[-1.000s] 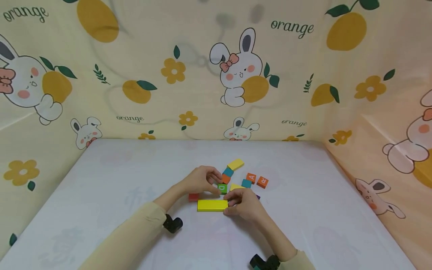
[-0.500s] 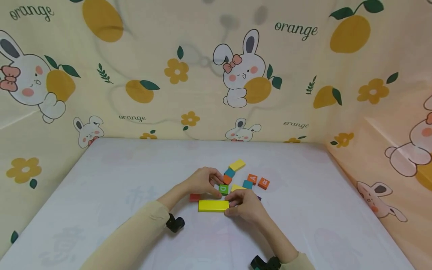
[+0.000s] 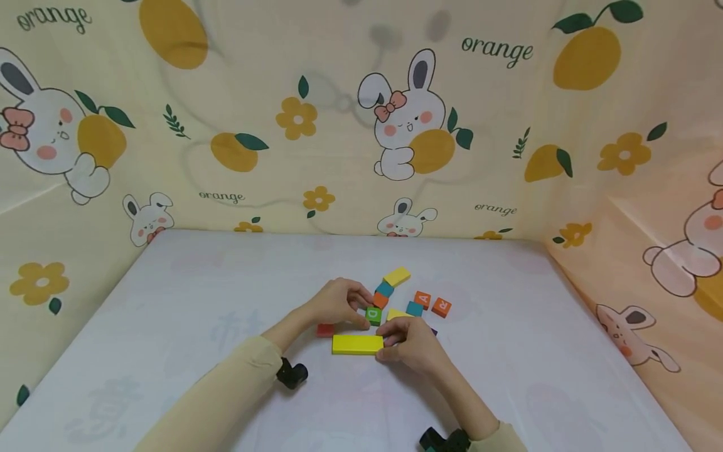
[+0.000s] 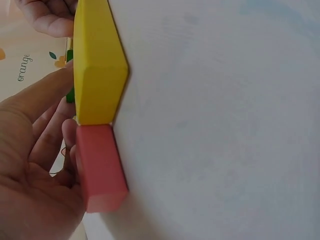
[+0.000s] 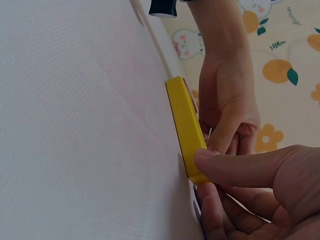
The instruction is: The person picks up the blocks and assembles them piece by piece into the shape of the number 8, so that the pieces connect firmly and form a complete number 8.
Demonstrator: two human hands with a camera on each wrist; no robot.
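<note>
In my head view, low centre, the right hand (image 3: pixel 417 344) pinches the right end of the long yellow block (image 3: pixel 356 344). Left of centre sits a red block (image 3: pixel 325 331). Farther up, the left hand (image 3: pixel 337 304) curves beside the green block (image 3: pixel 373 316); I can't tell whether it grips. Beyond, right of centre, lies a short yellow block (image 3: pixel 397 276).

Soft, diffuse light is falling across the white table (image 3: pixel 226 270) around the right grip (image 3: pixel 415 342), while blurred grey shadows are spreading over the printed backdrop (image 3: pixel 339 150) beyond it. Both wrist views are looking dimmer (the right one is showing a dark shadow beside the grip's yellow block (image 5: pixel 185 125)), and shade is gathering under the nearer forearm.
</note>
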